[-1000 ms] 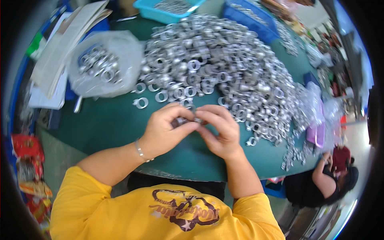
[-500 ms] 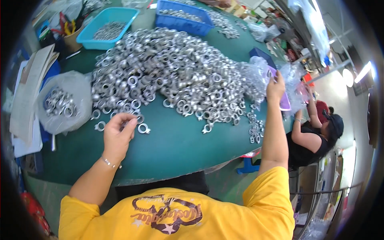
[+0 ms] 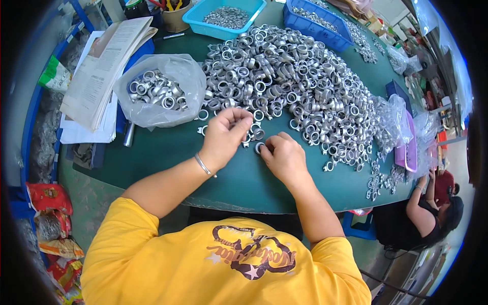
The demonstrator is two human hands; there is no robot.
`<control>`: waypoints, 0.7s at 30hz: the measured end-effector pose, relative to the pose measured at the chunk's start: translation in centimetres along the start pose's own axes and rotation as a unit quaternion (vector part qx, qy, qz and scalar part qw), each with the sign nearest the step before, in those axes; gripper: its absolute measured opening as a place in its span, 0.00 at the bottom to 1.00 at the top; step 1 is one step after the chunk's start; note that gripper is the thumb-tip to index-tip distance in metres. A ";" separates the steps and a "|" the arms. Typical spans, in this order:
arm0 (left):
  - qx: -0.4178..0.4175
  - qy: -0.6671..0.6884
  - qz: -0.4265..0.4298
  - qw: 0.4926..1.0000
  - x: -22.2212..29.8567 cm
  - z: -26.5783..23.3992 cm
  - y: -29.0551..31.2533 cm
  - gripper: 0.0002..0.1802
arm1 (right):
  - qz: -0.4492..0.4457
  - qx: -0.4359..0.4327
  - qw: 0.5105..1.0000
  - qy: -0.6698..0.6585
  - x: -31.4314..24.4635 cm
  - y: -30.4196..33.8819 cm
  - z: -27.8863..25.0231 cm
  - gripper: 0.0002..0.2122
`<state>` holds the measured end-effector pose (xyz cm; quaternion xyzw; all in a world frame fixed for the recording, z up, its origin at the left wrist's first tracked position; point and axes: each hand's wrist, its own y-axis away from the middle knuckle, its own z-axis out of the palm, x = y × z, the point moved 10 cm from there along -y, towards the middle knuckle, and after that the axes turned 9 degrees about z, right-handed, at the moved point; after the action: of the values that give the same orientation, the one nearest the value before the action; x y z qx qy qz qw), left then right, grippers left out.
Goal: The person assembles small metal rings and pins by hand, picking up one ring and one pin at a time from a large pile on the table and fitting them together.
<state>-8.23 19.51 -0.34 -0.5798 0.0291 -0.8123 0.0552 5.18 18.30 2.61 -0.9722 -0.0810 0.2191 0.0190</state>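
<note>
My right hand (image 3: 285, 158) is closed on a small silver metal ring (image 3: 258, 148), gripped between thumb and fingers just above the green table. Beside it on the left, my left hand (image 3: 224, 136) is closed in a pinch, and anything between its fingertips is too small or hidden to make out. A few loose rings lie between and behind the hands. Behind them spreads a large heap of silver metal rings (image 3: 284, 76) with small lugs. Left of the heap, a clear plastic bag (image 3: 190, 76) stands open with more rings inside.
A turquoise tray (image 3: 203, 28) and a blue basket (image 3: 341, 39) of metal parts stand at the back. Papers (image 3: 96, 76) lie at the left. Toward the right are a purple basket (image 3: 410, 152), clear plastic bags (image 3: 399, 119) and small loose parts (image 3: 375, 184). Another person (image 3: 424, 213) sits beyond.
My right hand has come from the purple basket to the front of the heap, beside my left hand, and now holds a ring. The whole view has swung left.
</note>
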 end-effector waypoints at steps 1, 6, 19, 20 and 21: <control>-0.009 -0.030 0.012 0.999 -0.4 0.0 0.5 0.05 | 0.007 0.001 1.000 -0.003 0.4 0.1 -0.1 0.04; -0.113 -0.097 -0.007 0.989 -0.9 2.2 2.1 0.06 | -0.037 0.052 0.979 -0.196 0.1 1.5 -2.9 0.04; -0.212 -0.184 0.213 0.936 3.3 4.2 2.7 0.09 | 0.147 -0.113 0.772 -0.608 3.4 2.4 0.9 0.11; -0.215 -0.191 0.233 0.929 3.5 4.3 2.8 0.09 | 0.142 -0.129 0.777 -0.600 3.2 2.6 1.4 0.12; -0.219 -0.197 0.253 0.922 3.8 4.5 3.0 0.10 | 0.081 -0.135 0.792 -0.590 2.1 2.9 1.1 0.14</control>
<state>-5.05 16.13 4.34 -0.6993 0.3404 -0.6138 0.1351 7.01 15.81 0.54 -0.6493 -0.0262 0.7381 -0.1815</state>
